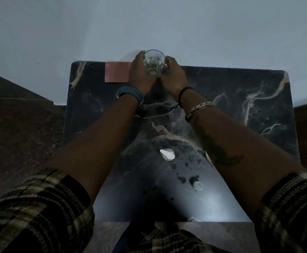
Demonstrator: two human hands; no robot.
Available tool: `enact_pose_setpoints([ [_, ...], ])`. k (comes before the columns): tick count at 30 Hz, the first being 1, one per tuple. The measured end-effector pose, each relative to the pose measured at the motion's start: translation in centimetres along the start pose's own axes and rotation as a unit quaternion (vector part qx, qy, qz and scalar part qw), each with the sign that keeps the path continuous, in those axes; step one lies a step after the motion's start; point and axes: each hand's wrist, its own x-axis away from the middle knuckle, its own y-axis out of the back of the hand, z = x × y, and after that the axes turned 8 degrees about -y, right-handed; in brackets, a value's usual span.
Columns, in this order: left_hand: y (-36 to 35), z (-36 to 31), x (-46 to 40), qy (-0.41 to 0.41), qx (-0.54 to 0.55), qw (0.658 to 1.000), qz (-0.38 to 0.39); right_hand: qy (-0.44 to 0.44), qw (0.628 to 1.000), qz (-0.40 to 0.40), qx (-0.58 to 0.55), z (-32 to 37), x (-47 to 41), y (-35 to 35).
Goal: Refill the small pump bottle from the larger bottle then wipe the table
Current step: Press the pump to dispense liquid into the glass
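Observation:
At the far edge of the dark marble table (pixel 258 136) stands the larger clear bottle (pixel 153 65). My left hand (pixel 139 75) wraps its left side and my right hand (pixel 173 75) wraps its right side. A small bottle (pixel 197 185) with a pale top stands near the table's front, right of centre, and neither hand touches it. A white pump head (pixel 167 154) lies on the table between my forearms. Dark wet spots (pixel 182 178) are scattered between the pump head and the small bottle.
A pink cloth (pixel 117 72) lies flat at the table's far edge, just left of my left hand. A pale object (pixel 209 158) shows partly from under my right forearm. A grey wall rises behind the table; dark floor lies to the left.

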Motion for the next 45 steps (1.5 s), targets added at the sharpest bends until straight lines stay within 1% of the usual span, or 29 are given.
enact_pose_setpoints([
  [3, -0.5, 0.3, -0.9, 0.009, -0.021, 1.0, 0.007, -0.007, 1.0, 0.001, -0.009, 0.0, -0.4, -0.5],
  [6, -0.9, 0.6, -1.1, 0.001, -0.04, 0.999, -0.012, -0.017, 0.999, -0.02, -0.031, 0.1, 0.3, -0.7],
  [9, -0.7, 0.8, -0.4, -0.007, -0.037, 0.999, -0.03, -0.004, 0.999, -0.039, -0.034, -0.2, 1.1, -0.7],
  [12, 0.4, 0.5, 1.5, -0.007, -0.04, 0.998, -0.043, 0.02, 0.998, -0.025, -0.051, 0.1, 3.2, -0.6],
  [15, 1.8, 0.1, 4.7, -0.013, -0.041, 0.998, -0.053, 0.05, 0.998, 0.002, -0.043, -0.1, 6.1, -0.5],
  [17, 2.8, -0.1, 7.4, -0.008, -0.049, 0.997, -0.053, 0.05, 0.998, 0.013, -0.048, -0.7, 8.5, -0.1],
  [21, 4.5, 0.1, 13.4, -0.009, -0.045, 0.997, -0.062, 0.066, 0.996, -0.006, -0.059, -2.7, 13.6, 1.8],
  [25, 5.4, 1.0, 19.7, -0.024, -0.045, 0.996, -0.072, 0.075, 0.993, -0.003, -0.085, -5.3, 19.1, 3.5],
  [28, 5.6, 1.8, 23.9, -0.002, -0.051, 0.997, -0.063, 0.09, 0.992, -0.024, -0.084, -7.4, 22.7, 3.8],
  [31, 5.3, 2.6, 26.9, 0.01, -0.054, 0.997, -0.054, 0.068, 0.993, -0.001, -0.098, -9.6, 25.1, 3.2],
  [33, 4.9, 2.8, 28.2, 0.029, -0.055, 0.997, -0.051, 0.05, 0.993, 0.027, -0.099, -10.8, 26.2, 2.7],
  [36, 4.2, 3.1, 29.6, 0.039, -0.06, 0.996, -0.05, 0.056, 0.993, 0.049, -0.087, -11.9, 27.2, 1.9],
  [40, 3.9, 3.4, 30.0, 0.049, -0.057, 0.996, -0.043, 0.066, 0.997, 0.036, -0.025, -12.5, 27.3, 0.9],
  [45, 4.2, 3.6, 29.6, 0.055, -0.055, 0.996, -0.033, 0.065, 0.996, 0.046, -0.026, -13.0, 26.5, -0.1],
])
